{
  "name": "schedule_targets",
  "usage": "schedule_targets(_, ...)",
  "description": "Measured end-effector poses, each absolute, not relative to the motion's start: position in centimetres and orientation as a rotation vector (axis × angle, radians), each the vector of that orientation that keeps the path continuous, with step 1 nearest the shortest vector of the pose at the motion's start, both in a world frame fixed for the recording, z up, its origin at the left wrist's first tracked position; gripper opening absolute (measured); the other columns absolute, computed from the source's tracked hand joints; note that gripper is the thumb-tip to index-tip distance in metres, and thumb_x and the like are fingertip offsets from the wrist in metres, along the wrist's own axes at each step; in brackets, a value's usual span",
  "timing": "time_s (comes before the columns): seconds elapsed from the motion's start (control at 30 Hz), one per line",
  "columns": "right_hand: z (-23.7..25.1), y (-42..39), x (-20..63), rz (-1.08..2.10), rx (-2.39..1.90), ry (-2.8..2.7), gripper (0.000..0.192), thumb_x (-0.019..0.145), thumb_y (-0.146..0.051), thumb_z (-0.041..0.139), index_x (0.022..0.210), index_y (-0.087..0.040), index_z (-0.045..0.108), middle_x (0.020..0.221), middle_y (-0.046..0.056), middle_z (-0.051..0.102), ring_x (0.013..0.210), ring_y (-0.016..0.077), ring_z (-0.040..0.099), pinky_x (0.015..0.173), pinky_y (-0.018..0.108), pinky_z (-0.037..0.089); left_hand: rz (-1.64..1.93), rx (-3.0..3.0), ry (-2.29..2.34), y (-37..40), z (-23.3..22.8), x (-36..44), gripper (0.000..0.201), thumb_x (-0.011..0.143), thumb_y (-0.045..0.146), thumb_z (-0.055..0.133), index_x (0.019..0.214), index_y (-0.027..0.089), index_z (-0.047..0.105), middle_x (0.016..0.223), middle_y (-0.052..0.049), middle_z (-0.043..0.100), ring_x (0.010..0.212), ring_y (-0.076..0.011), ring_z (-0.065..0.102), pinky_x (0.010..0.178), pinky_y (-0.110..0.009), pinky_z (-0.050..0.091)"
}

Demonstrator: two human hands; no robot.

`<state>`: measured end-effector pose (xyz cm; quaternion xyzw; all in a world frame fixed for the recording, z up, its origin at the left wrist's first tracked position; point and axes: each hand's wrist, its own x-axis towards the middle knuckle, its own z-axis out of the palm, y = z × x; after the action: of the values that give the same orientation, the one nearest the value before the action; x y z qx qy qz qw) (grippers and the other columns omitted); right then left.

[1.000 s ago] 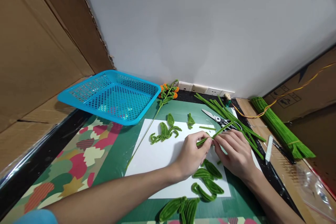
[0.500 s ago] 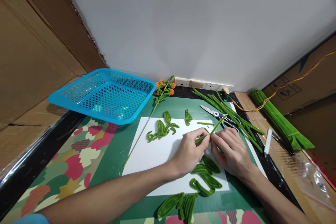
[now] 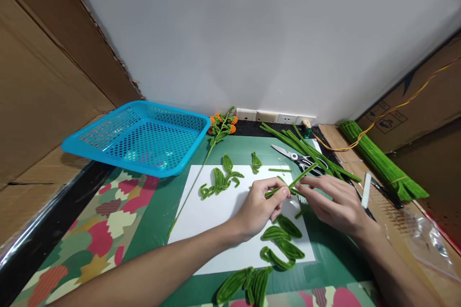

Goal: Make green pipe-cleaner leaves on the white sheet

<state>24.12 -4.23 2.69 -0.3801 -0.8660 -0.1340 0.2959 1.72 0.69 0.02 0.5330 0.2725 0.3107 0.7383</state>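
My left hand (image 3: 261, 206) pinches a green pipe cleaner (image 3: 295, 182) near its lower end, over a white sheet (image 3: 212, 211). The stem slants up and to the right toward the scissors (image 3: 295, 157). My right hand (image 3: 334, 204) hovers just right of it with fingers spread, holding nothing. Several folded green leaf shapes (image 3: 283, 237) lie on the sheet below my hands. More folded pieces (image 3: 221, 180) rest at the sheet's upper left.
A blue perforated basket (image 3: 140, 136) sits tilted at the left. A long stem with orange blooms (image 3: 221, 127) lies beside it. Loose green pipe cleaners (image 3: 306, 148) and a tied bundle (image 3: 382, 165) lie at the right, by a white stick (image 3: 366, 189). Cardboard walls flank both sides.
My right hand has let go of the pipe cleaner and moved right with fingers spread. My left hand keeps its pinch. The view has shifted slightly.
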Motion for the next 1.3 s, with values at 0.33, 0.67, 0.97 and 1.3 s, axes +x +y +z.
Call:
schedule_targets(0.33,2.3,-4.9,24.6,-0.239,-0.965,-2.321,0.035,0.102,-0.009,0.058,0.134,-0.020,0.069,0.111,0.014,0.080,0.098,0.0245,0.077,0.078,0.036,0.063,0.610,1.141,0.608,0.6,0.9,1.5,0.035,0.093,0.048,0.069,0.083,0.015,0.067,0.060,0.005,0.046,0.047,-0.0064,0.039,0.047,-0.021,0.029)
schedule_targets(0.67,2.1,-4.7,24.6,-0.316,-0.920,-2.342,0.031,0.105,-0.013,0.056,0.133,-0.019,0.070,0.110,0.010,0.081,0.108,0.0233,0.076,0.088,0.035,0.064,0.582,1.125,0.570,0.8,0.9,1.5,0.034,0.091,0.046,0.073,0.083,0.013,0.068,0.066,0.003,0.050,0.048,-0.0055,0.041,0.046,-0.020,0.028)
schedule_targets(0.97,2.4,-4.9,24.1,-0.165,-0.853,-2.333,0.024,0.103,-0.008,0.058,0.124,-0.011,0.070,0.103,0.015,0.079,0.100,0.0250,0.076,0.079,0.035,0.062,0.564,1.186,0.555,1.0,1.0,1.0,0.025,0.089,0.033,0.074,0.079,0.010,0.075,0.054,0.003,0.050,0.047,-0.0079,0.040,0.046,-0.023,0.026)
schedule_targets(1.3,2.6,-4.7,22.6,0.104,-0.834,-2.096,0.020,0.102,-0.009,0.060,0.115,-0.015,0.074,0.093,0.013,0.077,0.080,0.0194,0.075,0.067,0.028,0.059,0.744,1.779,0.458,1.6,3.5,0.5,0.019,0.089,0.015,0.065,0.075,0.012,0.078,0.066,-0.002,0.062,0.062,-0.0120,0.050,0.057,-0.026,0.036)
